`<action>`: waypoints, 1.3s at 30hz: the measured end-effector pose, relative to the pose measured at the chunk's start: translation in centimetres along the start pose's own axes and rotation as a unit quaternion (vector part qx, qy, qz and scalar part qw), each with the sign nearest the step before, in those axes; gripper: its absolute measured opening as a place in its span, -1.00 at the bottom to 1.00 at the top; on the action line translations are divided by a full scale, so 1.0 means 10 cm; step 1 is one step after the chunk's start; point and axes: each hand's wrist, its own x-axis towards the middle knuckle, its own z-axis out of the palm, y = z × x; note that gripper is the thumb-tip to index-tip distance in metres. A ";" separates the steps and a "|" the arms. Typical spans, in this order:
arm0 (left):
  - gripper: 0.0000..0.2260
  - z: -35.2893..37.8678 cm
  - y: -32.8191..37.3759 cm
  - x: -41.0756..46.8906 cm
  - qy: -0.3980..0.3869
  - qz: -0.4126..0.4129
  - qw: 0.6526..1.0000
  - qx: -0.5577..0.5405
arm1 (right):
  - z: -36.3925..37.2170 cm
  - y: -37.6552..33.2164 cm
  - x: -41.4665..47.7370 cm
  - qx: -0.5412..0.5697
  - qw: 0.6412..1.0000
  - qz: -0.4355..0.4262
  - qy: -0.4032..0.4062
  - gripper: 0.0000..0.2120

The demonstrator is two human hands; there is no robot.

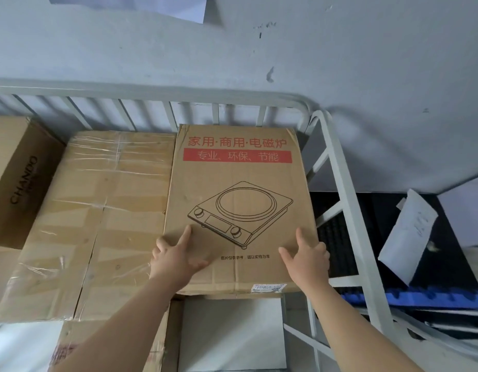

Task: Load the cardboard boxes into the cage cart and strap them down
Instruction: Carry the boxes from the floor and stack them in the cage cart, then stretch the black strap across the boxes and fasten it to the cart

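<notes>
Fingers of left hand (176,257) and right hand (307,257) spread flat on cooker box (240,183); underside hidden.

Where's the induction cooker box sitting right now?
The induction cooker box lies flat at centre-right, between the tape-wrapped box and the cage cart's right rail, both hands pressed on its near end.

Single head view, steeply downward, close over cage cart (339,167).
</notes>
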 end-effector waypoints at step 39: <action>-0.64 -2.30 -4.68 -3.18 0.378 -0.006 0.926 -0.014 | 0.12 -4.40 -4.52 0.003 0.822 -0.565 0.070 -0.56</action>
